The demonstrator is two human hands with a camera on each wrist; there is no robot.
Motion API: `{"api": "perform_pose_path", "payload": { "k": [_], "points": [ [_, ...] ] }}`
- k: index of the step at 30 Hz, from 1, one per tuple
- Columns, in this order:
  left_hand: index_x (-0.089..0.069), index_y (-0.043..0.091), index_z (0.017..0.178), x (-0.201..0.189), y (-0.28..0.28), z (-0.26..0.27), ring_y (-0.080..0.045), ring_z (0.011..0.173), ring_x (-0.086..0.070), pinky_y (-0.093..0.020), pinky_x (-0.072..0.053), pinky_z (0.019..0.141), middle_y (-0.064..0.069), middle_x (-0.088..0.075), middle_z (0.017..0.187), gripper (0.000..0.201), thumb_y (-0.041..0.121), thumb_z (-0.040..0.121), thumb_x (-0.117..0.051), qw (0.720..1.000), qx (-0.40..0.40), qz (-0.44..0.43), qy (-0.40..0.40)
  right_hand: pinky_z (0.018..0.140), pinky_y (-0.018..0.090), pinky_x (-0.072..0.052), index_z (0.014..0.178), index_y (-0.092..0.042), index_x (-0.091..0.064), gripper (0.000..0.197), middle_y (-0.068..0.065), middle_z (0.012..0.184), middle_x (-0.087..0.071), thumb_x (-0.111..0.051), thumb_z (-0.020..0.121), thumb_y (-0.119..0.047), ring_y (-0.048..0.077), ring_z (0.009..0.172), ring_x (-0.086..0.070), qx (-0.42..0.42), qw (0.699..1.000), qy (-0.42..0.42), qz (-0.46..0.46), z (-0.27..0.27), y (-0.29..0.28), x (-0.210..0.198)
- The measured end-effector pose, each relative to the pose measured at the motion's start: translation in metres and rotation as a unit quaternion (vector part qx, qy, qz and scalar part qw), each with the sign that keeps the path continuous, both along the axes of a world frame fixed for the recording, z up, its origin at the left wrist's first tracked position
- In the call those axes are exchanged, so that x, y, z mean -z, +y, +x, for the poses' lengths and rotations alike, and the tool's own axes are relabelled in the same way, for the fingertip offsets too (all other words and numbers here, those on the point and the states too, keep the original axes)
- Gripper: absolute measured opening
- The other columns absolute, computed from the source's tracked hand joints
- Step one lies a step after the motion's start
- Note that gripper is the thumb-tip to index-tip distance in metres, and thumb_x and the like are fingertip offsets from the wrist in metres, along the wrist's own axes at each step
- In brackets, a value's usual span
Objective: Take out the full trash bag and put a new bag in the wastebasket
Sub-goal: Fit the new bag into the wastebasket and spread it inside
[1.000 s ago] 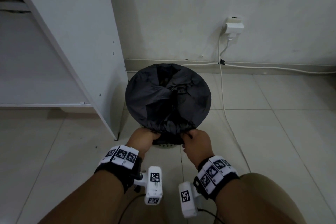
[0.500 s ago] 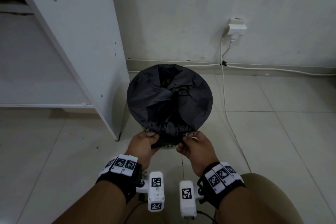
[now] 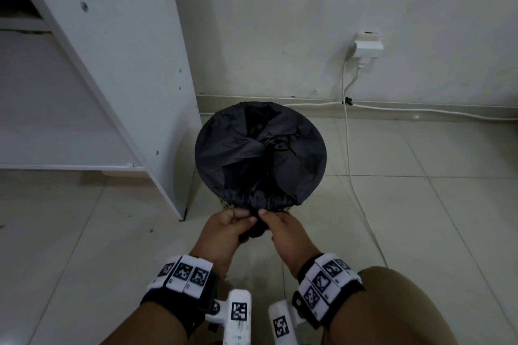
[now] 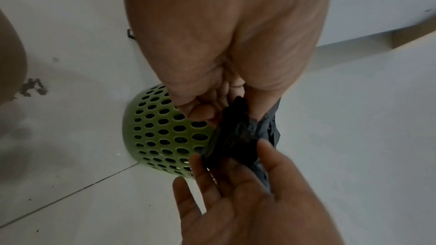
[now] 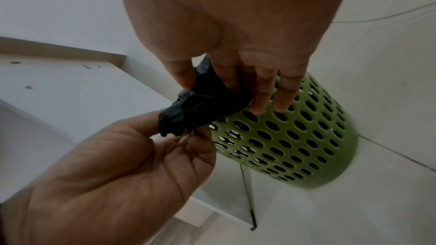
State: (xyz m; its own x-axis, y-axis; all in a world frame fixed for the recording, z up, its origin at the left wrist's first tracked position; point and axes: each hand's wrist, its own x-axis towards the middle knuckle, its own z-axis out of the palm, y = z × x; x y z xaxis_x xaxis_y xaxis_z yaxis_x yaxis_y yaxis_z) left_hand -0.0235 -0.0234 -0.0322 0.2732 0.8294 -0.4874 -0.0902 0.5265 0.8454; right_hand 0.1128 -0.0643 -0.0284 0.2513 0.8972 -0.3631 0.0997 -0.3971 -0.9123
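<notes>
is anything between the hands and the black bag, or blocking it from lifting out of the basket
Nothing visible. The left hand and right hand already pinch the black trash bag at the near rim of the green wastebasket; above it is open.

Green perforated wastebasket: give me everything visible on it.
The green perforated plastic wastebasket is round, its wall covered in rows of oval holes. It stands upright on the pale tiled floor, close to the white cabinet panel. A black plastic trash bag lines it, folded over the rim and hiding most of it from above. The left hand and right hand pinch gathered bag edge at the near rim; right fingers lie against the wall.
</notes>
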Motion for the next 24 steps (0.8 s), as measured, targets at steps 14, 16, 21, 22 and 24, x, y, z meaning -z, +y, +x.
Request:
{"api": "perform_pose_path", "payload": {
  "k": [14,16,21,22,24],
  "points": [
    [-0.065,-0.004,0.104,-0.003,0.004,0.026,-0.025,0.073,-0.075,-0.031,-0.061,0.064,-0.021,-0.074,0.094,0.018,0.000,0.101,-0.048,1.000,0.004,-0.013,0.016,0.065,0.036,-0.050,0.084,0.005,-0.070,0.022,0.021,0.079,-0.068,-0.060,0.090,-0.014,0.028,0.073,-0.065,0.026,0.994,0.099,-0.041,0.012,0.029,0.008],
    [-0.060,-0.007,0.108,0.001,0.006,0.027,-0.031,0.079,-0.076,-0.035,-0.061,0.065,-0.027,-0.071,0.100,0.013,0.000,0.100,-0.052,0.999,-0.030,0.000,0.016,0.066,0.035,-0.050,0.079,0.000,-0.071,0.018,0.018,0.077,-0.068,-0.059,0.090,-0.008,0.026,0.073,-0.064,0.024,0.995,0.093,-0.041,0.014,0.030,0.011],
    [-0.056,-0.002,0.095,0.006,0.012,0.025,-0.027,0.075,-0.073,-0.032,-0.060,0.061,-0.028,-0.065,0.096,0.011,-0.003,0.091,-0.066,0.996,-0.068,0.007,0.050,0.059,0.034,-0.041,0.070,-0.005,-0.065,0.017,0.014,0.065,-0.057,-0.061,0.085,-0.011,0.024,0.064,-0.053,0.046,0.990,0.125,-0.040,0.015,0.034,0.011],
    [-0.057,-0.003,0.094,0.005,0.013,0.025,-0.027,0.075,-0.073,-0.033,-0.060,0.061,-0.027,-0.065,0.095,0.013,-0.003,0.089,-0.069,0.996,-0.055,0.021,0.063,0.060,0.036,-0.041,0.072,-0.005,-0.067,0.016,0.016,0.068,-0.058,-0.063,0.080,-0.018,0.026,0.065,-0.054,0.053,0.988,0.143,-0.040,0.015,0.036,0.010],
    [-0.057,-0.004,0.092,0.004,0.015,0.023,-0.026,0.073,-0.072,-0.033,-0.060,0.059,-0.024,-0.063,0.090,0.017,-0.004,0.084,-0.072,0.994,-0.036,0.045,0.092,0.063,0.038,-0.043,0.075,-0.005,-0.070,0.022,0.018,0.071,-0.061,-0.068,0.075,-0.026,0.027,0.068,-0.057,0.044,0.985,0.160,-0.035,0.015,0.037,0.010]
  ]
}}
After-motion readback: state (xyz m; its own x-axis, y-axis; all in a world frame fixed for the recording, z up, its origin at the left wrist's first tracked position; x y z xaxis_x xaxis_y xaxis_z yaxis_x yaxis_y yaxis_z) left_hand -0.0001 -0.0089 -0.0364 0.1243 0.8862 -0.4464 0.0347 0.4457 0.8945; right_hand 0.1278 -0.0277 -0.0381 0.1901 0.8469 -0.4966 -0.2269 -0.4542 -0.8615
